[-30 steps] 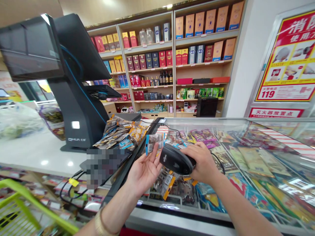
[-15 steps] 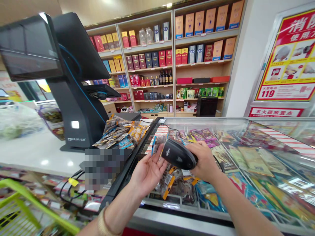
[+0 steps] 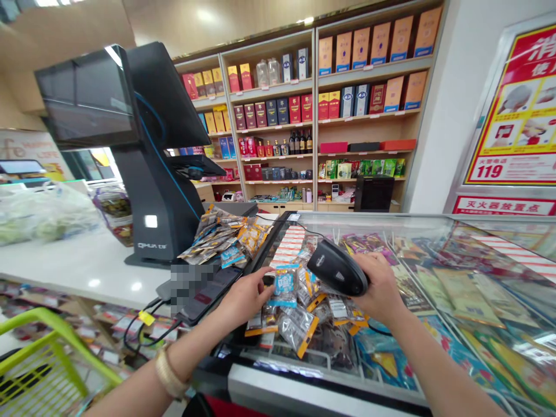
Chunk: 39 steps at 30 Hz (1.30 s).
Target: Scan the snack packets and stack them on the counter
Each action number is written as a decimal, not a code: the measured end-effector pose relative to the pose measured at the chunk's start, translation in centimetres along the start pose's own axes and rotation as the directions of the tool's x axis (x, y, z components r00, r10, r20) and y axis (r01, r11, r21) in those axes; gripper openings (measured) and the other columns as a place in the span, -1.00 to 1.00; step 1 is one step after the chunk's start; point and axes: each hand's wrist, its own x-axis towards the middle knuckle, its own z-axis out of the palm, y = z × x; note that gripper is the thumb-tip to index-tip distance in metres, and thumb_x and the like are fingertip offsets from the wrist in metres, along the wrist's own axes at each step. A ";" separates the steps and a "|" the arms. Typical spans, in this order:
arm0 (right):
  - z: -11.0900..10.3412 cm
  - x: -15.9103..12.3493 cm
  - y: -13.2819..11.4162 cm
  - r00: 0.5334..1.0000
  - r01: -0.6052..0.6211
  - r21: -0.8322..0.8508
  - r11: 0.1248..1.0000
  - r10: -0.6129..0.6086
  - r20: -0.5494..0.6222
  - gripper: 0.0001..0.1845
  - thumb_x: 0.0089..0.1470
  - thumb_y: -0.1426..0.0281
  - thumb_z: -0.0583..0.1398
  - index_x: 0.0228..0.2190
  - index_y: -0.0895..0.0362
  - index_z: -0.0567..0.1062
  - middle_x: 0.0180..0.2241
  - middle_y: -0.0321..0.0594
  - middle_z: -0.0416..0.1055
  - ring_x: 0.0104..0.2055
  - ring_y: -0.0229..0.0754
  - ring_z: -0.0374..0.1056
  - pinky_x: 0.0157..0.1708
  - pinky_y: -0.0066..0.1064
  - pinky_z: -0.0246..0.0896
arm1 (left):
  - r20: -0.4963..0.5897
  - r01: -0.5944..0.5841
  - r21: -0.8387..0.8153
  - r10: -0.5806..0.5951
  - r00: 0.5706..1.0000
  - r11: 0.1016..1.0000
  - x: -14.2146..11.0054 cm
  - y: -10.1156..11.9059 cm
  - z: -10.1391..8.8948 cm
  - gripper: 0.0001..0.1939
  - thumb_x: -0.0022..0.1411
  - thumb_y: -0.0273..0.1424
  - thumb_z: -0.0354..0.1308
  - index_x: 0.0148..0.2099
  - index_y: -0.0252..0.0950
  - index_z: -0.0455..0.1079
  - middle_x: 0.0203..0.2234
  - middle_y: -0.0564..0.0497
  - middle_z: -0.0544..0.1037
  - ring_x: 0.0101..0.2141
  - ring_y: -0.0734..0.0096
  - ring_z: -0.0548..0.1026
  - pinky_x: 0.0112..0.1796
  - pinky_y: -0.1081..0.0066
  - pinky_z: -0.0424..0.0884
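My right hand (image 3: 382, 284) is wrapped around the handle of a black barcode scanner (image 3: 336, 269), its head tilted up and to the left. To the left of it, my left hand (image 3: 247, 296) has its thumb and fingers curled at the left edge of a small blue-and-clear snack packet (image 3: 284, 285). That packet is over a loose pile of similar packets with orange edges (image 3: 297, 327) on the glass freezer top. Part of the grip is hidden by the fingers.
A dark cash register (image 3: 152, 174) stands on the white counter (image 3: 87, 284), beside a heap of snack packets (image 3: 226, 234). A phone-like device (image 3: 211, 298) with cables lies at the counter's edge. A green basket (image 3: 47, 353) is at lower left. Stocked shelves (image 3: 313, 124) stand behind.
My left hand has turned from palm up to palm down and moved slightly left, away from the scanner head. The scanner has shifted right in my right hand. The view has shifted a little.
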 end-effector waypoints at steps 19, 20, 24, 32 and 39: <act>0.1 -0.1 -0.1 1.000 0.007 -0.008 1.000 -0.007 0.016 -0.76 -0.10 0.42 0.15 -0.29 0.09 0.43 -0.47 -0.26 0.40 -0.39 -0.17 0.29 -0.29 -0.31 -0.03 | -0.387 0.078 0.534 0.161 0.908 0.842 2.9 -5.1 -7.2 -0.83 0.17 -0.31 0.05 -0.35 -0.24 0.43 -0.28 -0.15 0.49 -0.23 0.12 0.45 -0.18 0.26 0.33; 0.1 0.0 -0.2 1.000 0.004 -0.007 1.000 -0.004 0.024 -0.76 -0.10 0.42 0.15 -0.29 0.09 0.43 -0.47 -0.26 0.41 -0.39 -0.17 0.29 -0.29 -0.32 -0.03 | -0.458 0.100 0.435 0.124 0.880 0.895 2.8 -4.8 -7.4 -0.83 0.16 -0.27 0.07 -0.35 -0.24 0.41 -0.32 -0.11 0.49 -0.29 0.18 0.46 -0.22 0.28 0.34; 0.0 0.0 -0.4 0.999 -0.006 0.008 1.000 0.006 0.048 -0.74 -0.11 0.43 0.15 -0.27 0.08 0.43 -0.43 -0.25 0.45 -0.37 -0.17 0.31 -0.28 -0.32 -0.04 | -0.521 0.110 -0.133 -0.164 0.837 0.985 2.6 -3.0 -7.1 -0.71 0.04 -0.11 0.20 -0.38 -0.24 0.34 -0.59 0.10 0.41 -0.55 0.38 0.40 -0.41 0.38 0.33; 0.0 0.2 -0.9 0.998 0.000 0.030 1.000 -0.002 0.069 -0.71 -0.11 0.42 0.15 -0.24 0.07 0.44 -0.37 -0.22 0.50 -0.35 -0.15 0.34 -0.25 -0.30 -0.04 | -0.325 -0.011 -0.723 -0.327 0.887 0.691 1.0 1.3 -4.2 -0.49 -0.22 -0.08 0.42 -0.32 -0.30 0.35 -0.50 0.15 0.43 -0.53 0.53 0.42 -0.43 0.46 0.46; 0.0 0.3 -1.4 0.989 -0.013 0.060 0.998 0.004 0.147 -0.65 -0.18 0.48 0.13 -0.25 0.06 0.47 -0.37 -0.25 0.52 -0.33 -0.17 0.37 -0.23 -0.29 -0.07 | -0.228 0.004 -0.810 -0.321 0.919 0.586 0.5 3.1 -2.8 -0.53 -0.21 -0.17 0.45 -0.34 -0.32 0.36 -0.49 0.15 0.44 -0.52 0.58 0.43 -0.44 0.53 0.47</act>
